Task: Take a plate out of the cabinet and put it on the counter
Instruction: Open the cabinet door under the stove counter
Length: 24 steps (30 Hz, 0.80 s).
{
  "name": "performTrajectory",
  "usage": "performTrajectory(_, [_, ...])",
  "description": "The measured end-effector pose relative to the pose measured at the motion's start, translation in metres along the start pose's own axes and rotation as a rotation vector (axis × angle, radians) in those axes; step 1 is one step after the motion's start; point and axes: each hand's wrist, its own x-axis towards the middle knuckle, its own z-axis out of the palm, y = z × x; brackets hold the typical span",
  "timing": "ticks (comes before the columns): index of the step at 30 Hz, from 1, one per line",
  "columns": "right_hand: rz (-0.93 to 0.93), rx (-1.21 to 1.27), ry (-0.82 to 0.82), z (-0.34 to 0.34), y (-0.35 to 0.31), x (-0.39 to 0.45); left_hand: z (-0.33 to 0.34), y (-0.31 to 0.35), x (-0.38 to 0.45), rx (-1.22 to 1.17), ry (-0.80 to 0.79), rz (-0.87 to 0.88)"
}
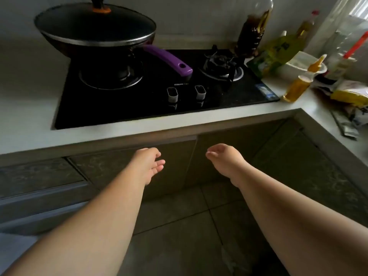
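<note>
Both my arms reach forward and down toward the lower cabinet under the stove. My left hand [148, 163] hangs in front of the left cabinet door [119, 168], fingers loosely apart and holding nothing. My right hand [225, 159] hovers in front of the right cabinet door [229, 140], fingers curled but apart, also with nothing in it. Both doors look closed, with a seam between them. No plate is visible. The white counter [29, 108] runs above the doors.
A black gas hob [159, 100] sits in the counter, with a lidded wok [95, 30] and its purple handle [169, 58] on the left burner. Oil bottles [298, 84], a dark bottle [253, 30] and packets [348, 94] crowd the right counter. A drawer [39, 188] lies left; tiled floor below.
</note>
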Motion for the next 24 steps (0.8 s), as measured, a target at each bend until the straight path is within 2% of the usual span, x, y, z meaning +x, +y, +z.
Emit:
performTrajectory(6, [0.083, 0.090, -0.019, 0.025, 0.007, 0.037, 0.010, 0.004, 0.046, -0.175, -0.039, -0.050])
performTrajectory(16, [0.114, 0.139, 0.012, 0.034, 0.011, 0.055, 0.018, 0.006, 0.065, -0.462, -0.061, -0.067])
performTrajectory(24, [0.064, 0.042, 0.049, 0.042, 0.016, 0.052, 0.010, -0.009, 0.059, -0.352, -0.046, -0.092])
